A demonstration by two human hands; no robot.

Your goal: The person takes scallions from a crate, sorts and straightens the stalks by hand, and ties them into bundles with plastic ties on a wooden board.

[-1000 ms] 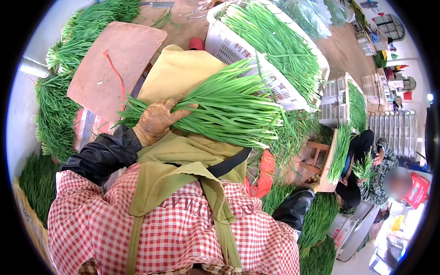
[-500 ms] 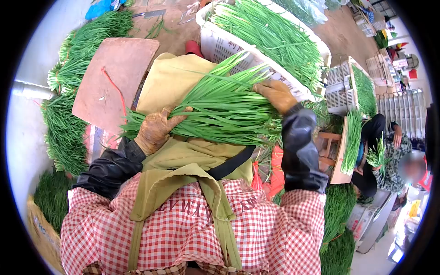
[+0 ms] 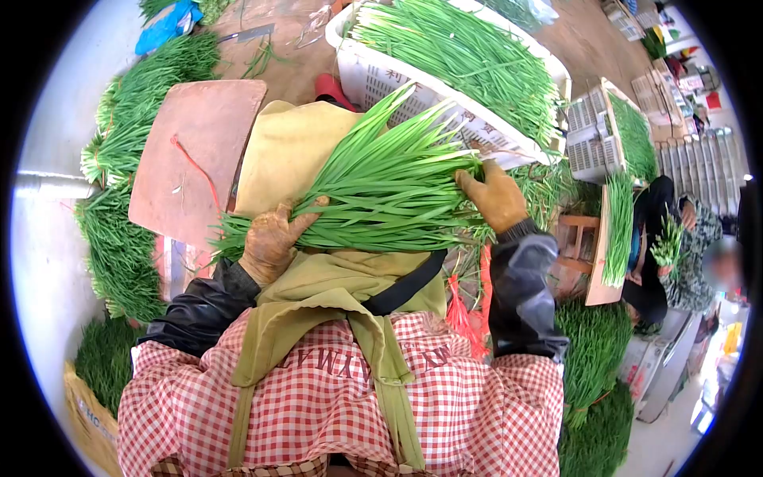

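Observation:
A loose bunch of garlic chives (image 3: pixel 381 195) lies across my lap, over the olive-green apron. Its leafy ends point left and its pale stem ends fan toward the upper right. My left hand (image 3: pixel 272 240) is closed around the leafy end, the thumb lying over the top. At the stem side, my right hand (image 3: pixel 494 195) has thumb and fingers pinched on the chives' right edge; the fingertips are partly hidden among the stems.
A white plastic crate (image 3: pixel 445 103) full of chives stands ahead. A pinkish board (image 3: pixel 195 151) with a red tie (image 3: pixel 195 168) lies at left, beside stacked bundles (image 3: pixel 123 246). A knife (image 3: pixel 250 33) lies on the floor. Another person (image 3: pixel 683 254) sits at right, holding chives.
My right hand has drawn back slightly toward me and turned, its fingers now at the bunch's right edge. My left hand keeps its hold. The view has shifted a little.

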